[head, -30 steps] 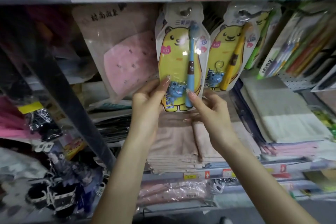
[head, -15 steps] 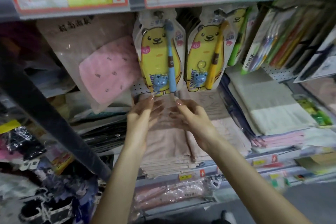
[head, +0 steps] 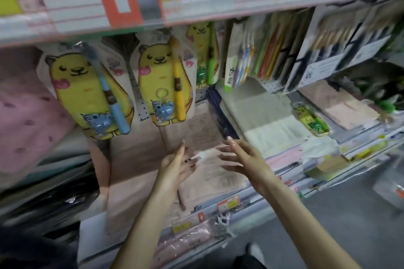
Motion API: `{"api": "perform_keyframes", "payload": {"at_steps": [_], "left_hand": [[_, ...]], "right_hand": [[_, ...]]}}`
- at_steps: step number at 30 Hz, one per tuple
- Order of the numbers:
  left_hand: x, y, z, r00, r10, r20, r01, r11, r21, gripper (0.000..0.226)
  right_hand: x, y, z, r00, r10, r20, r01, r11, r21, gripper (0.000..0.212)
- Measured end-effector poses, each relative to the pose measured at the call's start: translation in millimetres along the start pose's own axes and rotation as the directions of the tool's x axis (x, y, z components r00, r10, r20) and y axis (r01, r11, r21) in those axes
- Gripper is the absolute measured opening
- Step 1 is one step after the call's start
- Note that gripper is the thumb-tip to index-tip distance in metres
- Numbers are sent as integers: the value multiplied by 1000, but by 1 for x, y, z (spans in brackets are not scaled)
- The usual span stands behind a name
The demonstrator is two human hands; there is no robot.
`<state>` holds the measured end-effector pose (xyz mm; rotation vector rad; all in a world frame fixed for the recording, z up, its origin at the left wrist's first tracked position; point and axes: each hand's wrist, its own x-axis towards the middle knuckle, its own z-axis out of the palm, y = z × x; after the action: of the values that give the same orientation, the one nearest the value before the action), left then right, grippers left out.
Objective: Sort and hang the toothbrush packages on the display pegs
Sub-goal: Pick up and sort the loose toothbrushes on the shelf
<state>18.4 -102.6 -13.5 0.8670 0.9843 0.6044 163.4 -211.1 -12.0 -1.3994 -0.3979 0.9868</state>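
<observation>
Right, both hands are empty: left hand (head: 175, 161) and right hand (head: 244, 159) hover apart with fingers spread, holding nothing, below the hung row. Three bear packs hang on pegs: blue-brush pack (head: 87, 94), yellow-brush pack (head: 164, 85), green-brush pack (head: 203, 54). One loose pack (head: 310, 120) lies on the folded towels (head: 262, 116) to the right. Probably light, stiff card with a slick blister. Pinch the card edge near the top hole.

blue toothbrush package (head: 72, 94): glossy clear plastic over printed card | yellow toothbrush package (head: 153, 81): same shiny plastic front, smooth | folded towels (head: 258, 111): matt, soft napped cloth | shelf-edge strip (head: 196, 6): glossy clear plastic over paper labels | back panel (head: 143, 111): matt, perforated
</observation>
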Motion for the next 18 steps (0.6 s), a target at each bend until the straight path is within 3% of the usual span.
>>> {"api": "perform_keyframes", "payload": {"at_steps": [7, 14, 18], "left_hand": [[37, -22, 65, 995, -96, 37, 94, 994, 50, 46], [73, -40, 108, 991, -133, -16, 134, 991, 11, 49], [81, -45, 123, 988, -92, -127, 96, 995, 24, 50]], "right_hand": [[26, -12, -72, 999, 2, -34, -4, 998, -61, 28], [60, -40, -132, 993, -7, 118, 29, 981, -193, 28], [80, -56, -148, 973, -26, 231, 78, 973, -220, 39]]}}
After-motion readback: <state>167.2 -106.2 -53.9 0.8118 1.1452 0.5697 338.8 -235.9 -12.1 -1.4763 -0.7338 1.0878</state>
